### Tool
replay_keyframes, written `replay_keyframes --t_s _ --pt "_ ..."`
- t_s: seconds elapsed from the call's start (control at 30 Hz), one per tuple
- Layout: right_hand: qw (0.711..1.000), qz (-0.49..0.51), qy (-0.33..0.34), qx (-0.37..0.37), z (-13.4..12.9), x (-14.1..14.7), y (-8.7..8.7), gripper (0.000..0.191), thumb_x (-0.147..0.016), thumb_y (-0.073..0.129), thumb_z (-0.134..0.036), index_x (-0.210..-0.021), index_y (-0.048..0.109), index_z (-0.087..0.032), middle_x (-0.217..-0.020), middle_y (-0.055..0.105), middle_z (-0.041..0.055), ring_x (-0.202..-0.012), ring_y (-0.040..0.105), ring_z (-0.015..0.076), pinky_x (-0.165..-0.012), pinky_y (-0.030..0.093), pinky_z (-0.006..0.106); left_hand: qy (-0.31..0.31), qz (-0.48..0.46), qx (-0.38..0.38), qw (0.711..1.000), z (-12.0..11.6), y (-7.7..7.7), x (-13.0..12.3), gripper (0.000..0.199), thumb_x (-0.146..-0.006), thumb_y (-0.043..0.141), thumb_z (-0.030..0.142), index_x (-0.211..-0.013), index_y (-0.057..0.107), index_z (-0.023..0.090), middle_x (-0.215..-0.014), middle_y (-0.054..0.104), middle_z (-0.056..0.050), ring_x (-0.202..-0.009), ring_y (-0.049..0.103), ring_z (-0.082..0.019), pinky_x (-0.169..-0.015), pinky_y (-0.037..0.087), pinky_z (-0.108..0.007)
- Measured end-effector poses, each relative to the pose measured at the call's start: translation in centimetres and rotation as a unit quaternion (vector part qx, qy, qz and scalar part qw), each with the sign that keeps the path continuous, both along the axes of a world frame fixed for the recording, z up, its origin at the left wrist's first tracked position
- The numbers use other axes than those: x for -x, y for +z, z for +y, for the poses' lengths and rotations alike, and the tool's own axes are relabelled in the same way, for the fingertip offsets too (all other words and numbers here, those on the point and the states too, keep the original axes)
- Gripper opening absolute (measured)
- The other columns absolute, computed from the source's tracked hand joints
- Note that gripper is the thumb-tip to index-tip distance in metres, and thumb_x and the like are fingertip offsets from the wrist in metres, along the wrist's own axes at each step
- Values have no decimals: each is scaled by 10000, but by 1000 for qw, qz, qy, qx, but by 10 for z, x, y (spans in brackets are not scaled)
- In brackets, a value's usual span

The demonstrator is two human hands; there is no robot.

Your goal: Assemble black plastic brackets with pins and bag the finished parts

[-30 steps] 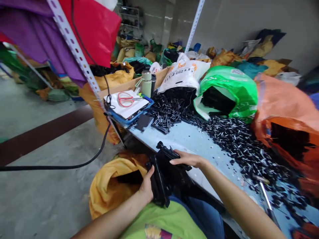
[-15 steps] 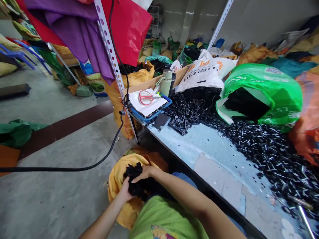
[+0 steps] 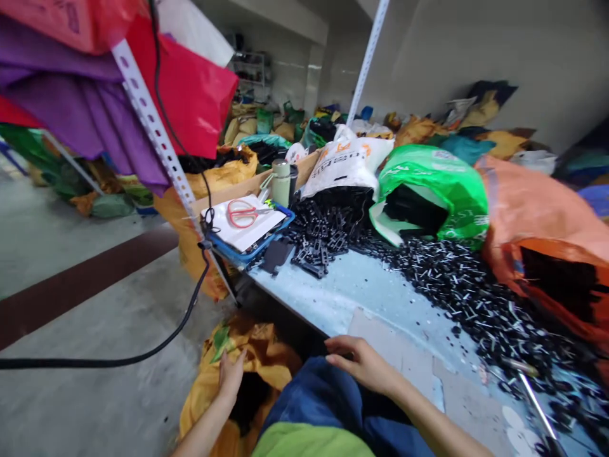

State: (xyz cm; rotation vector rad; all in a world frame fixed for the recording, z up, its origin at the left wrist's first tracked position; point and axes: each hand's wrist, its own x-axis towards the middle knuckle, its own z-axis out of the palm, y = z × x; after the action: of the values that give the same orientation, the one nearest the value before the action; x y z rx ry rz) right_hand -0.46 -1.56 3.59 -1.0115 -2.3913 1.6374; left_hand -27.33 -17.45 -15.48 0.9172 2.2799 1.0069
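Note:
My left hand (image 3: 231,376) is over the mouth of a yellow-orange sack (image 3: 200,393) on the floor, its fingers apart and nothing seen in them. Dark contents (image 3: 251,397) show inside the sack. Above my lap, beside the table's front edge, my right hand (image 3: 362,363) is open and empty, thumb and fingers apart. Closest to it on the light blue table (image 3: 328,289) are grey flat sheets (image 3: 380,333). A heap of small black parts with metal pins (image 3: 442,273) spreads across the table to the right. Black frame-like plastic parts (image 3: 318,238) lie farther back.
Red-handled scissors (image 3: 242,214) lie on paper over a blue tray (image 3: 238,255), near a green bottle (image 3: 280,181). White (image 3: 340,168), green (image 3: 457,174) and orange (image 3: 537,209) sacks line the table's back. A perforated post (image 3: 155,136) and a black cable (image 3: 157,355) are at left.
The black parts that both hands held over the yellow sack are out of them. My hands have parted, the right one moving right towards the table. The view has turned right.

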Motion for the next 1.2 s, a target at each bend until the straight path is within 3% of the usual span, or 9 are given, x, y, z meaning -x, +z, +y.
replay_keyframes --t_s 0.1,0.2,0.27,0.4,0.6,0.77,0.9,1.0,1.2 --pt "995 25 -83 -41 -3 -41 12 316 -801 526 -490 -961 664 -256 -960 674 38 -901 611 222 -817 483 330 16 95 -100 990 37 38 -26 539 -864 312 423 -1314 238 136 -1332 375 -209 -1271 337 -308 -1015 302 -520" --pt "983 43 -158 -82 -5 -72 10 274 -812 491 -497 -869 666 -293 -887 681 31 -857 618 235 -789 490 353 -101 227 -223 943 86 91 -60 494 -863 391 355 -1311 276 179 -1382 324 -151 -1294 307 -256 -1048 301 -441" --pt "975 50 -182 -114 -5 -90 4 258 -823 465 -492 -841 654 -318 -845 680 27 -816 625 237 -763 498 365 -172 298 -237 908 123 123 -80 478 -864 407 314 -1309 290 187 -1396 311 -136 -1311 275 -249 -1057 289 -434" --pt "960 48 -186 -203 -6 -133 -16 230 -847 428 -436 -906 634 -354 -840 677 37 -793 632 247 -728 511 385 -199 404 -160 878 200 161 -99 499 -845 425 316 -1298 343 124 -1408 295 -171 -1320 230 -306 -1042 276 -474" --pt "902 73 -303 -297 -3 -199 -51 198 -847 463 -377 -915 639 -317 -847 690 46 -773 655 229 -686 547 332 -153 433 90 884 265 169 -82 349 -839 350 213 -1098 532 65 -1017 596 -204 -931 585 -304 -735 462 -404" --pt "873 99 -338 -337 26 -216 -44 200 -857 486 -320 -885 655 -217 -844 691 48 -766 651 181 -700 526 267 -157 449 73 877 278 175 -74 262 -819 409 286 -863 585 97 -880 618 -162 -850 607 -285 -717 467 -373" --pt "877 123 -322 -334 73 -212 -22 210 -864 477 -307 -876 654 -195 -829 685 48 -754 638 169 -686 508 263 -135 437 -249 854 263 188 -105 252 -779 542 354 -907 531 137 -1020 604 -143 -998 564 -268 -873 443 -391" --pt "897 122 -287 -312 120 -203 -11 226 -869 470 -323 -876 651 -188 -792 676 43 -708 622 154 -638 491 251 -218 335 -398 826 241 195 -145 210 -781 587 251 -947 489 166 -1045 612 -104 -961 594 -202 -841 482 -328" --pt "880 -32 -240 -409 247 -178 -8 255 -886 426 -335 -972 616 -188 -895 654 36 -787 594 140 -713 463 244 -421 282 -309 805 211 173 -220 257 -882 425 182 -1127 498 155 -933 641 -96 -856 609 -192 -729 523 -319"
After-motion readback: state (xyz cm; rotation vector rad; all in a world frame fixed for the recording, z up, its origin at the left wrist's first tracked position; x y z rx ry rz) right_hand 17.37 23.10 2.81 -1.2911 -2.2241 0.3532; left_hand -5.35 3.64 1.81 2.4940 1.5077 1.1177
